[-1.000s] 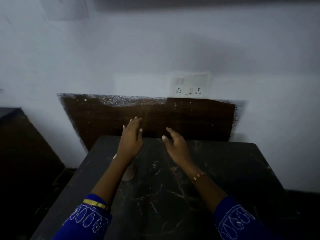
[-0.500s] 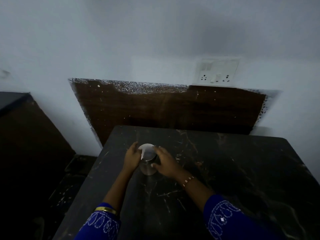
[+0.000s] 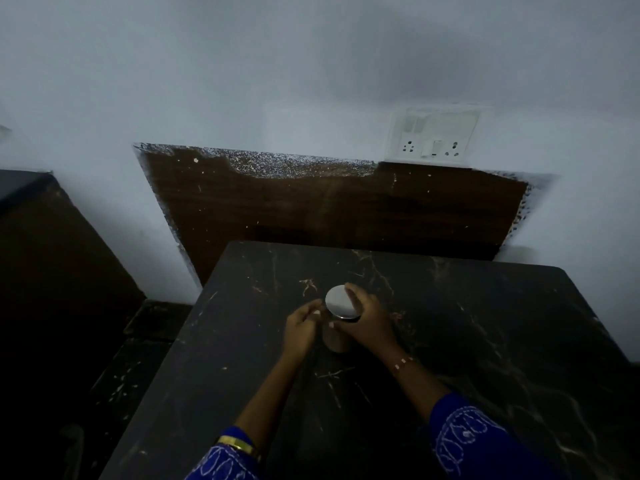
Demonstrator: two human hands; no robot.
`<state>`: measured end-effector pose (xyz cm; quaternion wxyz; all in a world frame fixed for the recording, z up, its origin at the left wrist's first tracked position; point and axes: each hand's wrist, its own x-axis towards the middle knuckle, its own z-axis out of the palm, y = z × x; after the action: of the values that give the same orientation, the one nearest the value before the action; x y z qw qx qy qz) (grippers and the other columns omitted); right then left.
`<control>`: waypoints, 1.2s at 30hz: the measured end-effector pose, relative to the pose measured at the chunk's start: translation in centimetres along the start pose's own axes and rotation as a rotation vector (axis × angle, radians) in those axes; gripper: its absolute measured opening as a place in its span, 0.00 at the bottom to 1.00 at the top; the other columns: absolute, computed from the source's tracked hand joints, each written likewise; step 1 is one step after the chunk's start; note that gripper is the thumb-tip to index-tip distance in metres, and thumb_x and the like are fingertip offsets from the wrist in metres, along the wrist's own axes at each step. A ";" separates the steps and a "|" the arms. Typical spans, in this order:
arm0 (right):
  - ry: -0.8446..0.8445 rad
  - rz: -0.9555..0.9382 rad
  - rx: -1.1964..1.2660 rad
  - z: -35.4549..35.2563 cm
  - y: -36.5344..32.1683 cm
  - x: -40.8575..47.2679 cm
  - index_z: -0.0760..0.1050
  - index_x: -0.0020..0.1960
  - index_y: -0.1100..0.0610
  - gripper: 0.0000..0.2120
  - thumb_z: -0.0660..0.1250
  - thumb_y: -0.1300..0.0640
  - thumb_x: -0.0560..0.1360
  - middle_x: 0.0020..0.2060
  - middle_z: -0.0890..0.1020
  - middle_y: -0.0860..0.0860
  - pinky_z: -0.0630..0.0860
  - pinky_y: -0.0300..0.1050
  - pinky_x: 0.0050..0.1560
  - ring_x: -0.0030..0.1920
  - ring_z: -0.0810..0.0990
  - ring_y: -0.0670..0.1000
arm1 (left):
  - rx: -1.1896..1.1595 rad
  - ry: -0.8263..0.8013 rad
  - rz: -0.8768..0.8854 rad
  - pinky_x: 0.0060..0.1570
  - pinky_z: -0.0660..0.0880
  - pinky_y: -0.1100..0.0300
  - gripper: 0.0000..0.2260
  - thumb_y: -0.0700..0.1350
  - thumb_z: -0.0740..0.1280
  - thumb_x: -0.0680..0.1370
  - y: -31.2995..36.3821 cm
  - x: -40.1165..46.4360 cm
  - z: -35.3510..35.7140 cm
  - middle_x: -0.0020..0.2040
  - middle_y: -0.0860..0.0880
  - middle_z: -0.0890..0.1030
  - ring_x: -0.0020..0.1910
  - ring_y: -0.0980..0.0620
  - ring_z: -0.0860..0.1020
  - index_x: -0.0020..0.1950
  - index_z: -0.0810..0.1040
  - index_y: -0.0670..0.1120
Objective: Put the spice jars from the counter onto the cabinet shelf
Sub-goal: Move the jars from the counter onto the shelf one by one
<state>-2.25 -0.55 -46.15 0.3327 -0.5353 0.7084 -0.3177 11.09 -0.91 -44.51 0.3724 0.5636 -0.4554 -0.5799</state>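
A: Position of the spice jar [image 3: 337,336]?
B: 1 jar, upright on the counter [image 3: 485,341], near its middle.
A: Hands?
B: Right hand [image 3: 367,322] grips its lid; left hand [image 3: 303,327], fingers curled, touches its side.

White wall [image 3: 242,81], switch socket plate [image 3: 434,136], brown wooden panel [image 3: 329,206], dark cabinet [image 3: 52,258]

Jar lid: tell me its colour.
Shiny silver, a plain metal lid; the head view shows it from above.

Spice jar [image 3: 335,337] body mostly behind both hands, contents unreadable in dimness.
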 end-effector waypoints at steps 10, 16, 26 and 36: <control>-0.064 -0.061 0.882 -13.6 -2.6 -4.1 0.65 0.67 0.58 0.22 0.64 0.63 0.74 0.61 0.73 0.57 0.76 0.50 0.55 0.55 0.77 0.53 | -0.101 -0.270 -0.005 0.64 0.71 0.48 0.13 0.49 0.56 0.81 7.5 -2.6 4.8 0.58 0.42 0.78 0.58 0.44 0.76 0.59 0.75 0.45; 0.192 -0.119 1.003 -19.1 -3.0 -4.5 0.68 0.67 0.58 0.23 0.61 0.50 0.76 0.63 0.74 0.62 0.72 0.65 0.62 0.63 0.74 0.62 | -0.171 -0.440 0.172 0.58 0.75 0.50 0.14 0.48 0.60 0.79 11.5 -6.4 10.5 0.59 0.43 0.78 0.58 0.44 0.77 0.62 0.73 0.46; 0.420 -0.176 0.700 -26.0 -3.4 -6.1 0.72 0.47 0.45 0.12 0.51 0.48 0.81 0.43 0.78 0.44 0.75 0.45 0.53 0.45 0.78 0.45 | -0.073 -0.190 0.543 0.47 0.80 0.61 0.22 0.42 0.70 0.73 14.9 -9.5 18.0 0.56 0.43 0.81 0.53 0.49 0.81 0.66 0.72 0.43; 0.313 -0.432 0.588 -37.1 -3.7 -8.5 0.73 0.59 0.50 0.11 0.61 0.57 0.78 0.53 0.81 0.49 0.78 0.34 0.44 0.53 0.80 0.46 | -0.101 -0.190 0.858 0.45 0.80 0.67 0.13 0.40 0.66 0.76 20.6 -11.7 25.0 0.50 0.55 0.82 0.50 0.60 0.81 0.59 0.77 0.51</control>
<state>-28.61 10.34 -20.60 0.2852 -0.4989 0.5007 -0.6474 -14.38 6.50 -22.60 0.5628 0.2488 -0.6516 -0.4436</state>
